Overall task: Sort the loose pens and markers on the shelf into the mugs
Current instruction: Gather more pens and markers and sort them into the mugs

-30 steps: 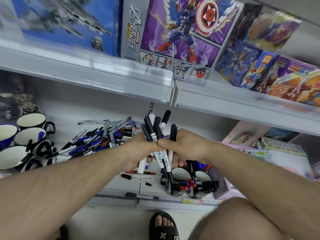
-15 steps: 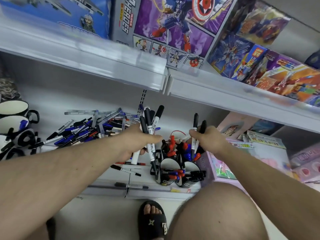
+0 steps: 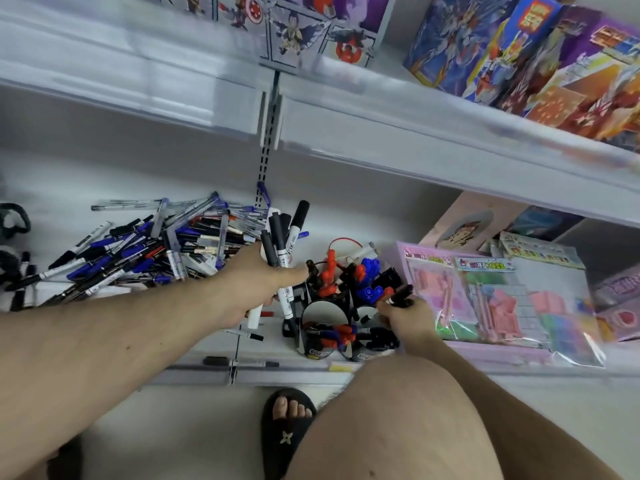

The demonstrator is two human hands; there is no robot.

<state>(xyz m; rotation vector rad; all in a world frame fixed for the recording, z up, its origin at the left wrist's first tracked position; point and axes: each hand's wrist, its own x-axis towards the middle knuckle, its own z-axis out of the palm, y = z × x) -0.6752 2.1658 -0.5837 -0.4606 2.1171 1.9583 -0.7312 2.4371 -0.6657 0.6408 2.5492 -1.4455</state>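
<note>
My left hand (image 3: 254,287) grips a bunch of white markers with black caps (image 3: 285,237), held upright above the shelf. My right hand (image 3: 403,318) holds black markers (image 3: 401,295) low over the mugs (image 3: 320,311), which stand at the shelf front and hold red, blue and black markers. A big heap of loose pens and markers (image 3: 145,247) lies on the shelf to the left. A few single markers (image 3: 239,362) lie near the shelf's front edge.
Pink toy packs in clear bags (image 3: 495,299) fill the shelf right of the mugs. More mugs (image 3: 12,220) show at the far left edge. The upper shelf (image 3: 346,133) with toy boxes overhangs. My knee (image 3: 391,420) and sandalled foot (image 3: 287,414) are below.
My hands have separated. The right hand took some black markers from the bunch and moved down and right to the mugs. The left hand stays with the rest; the view tilted down.
</note>
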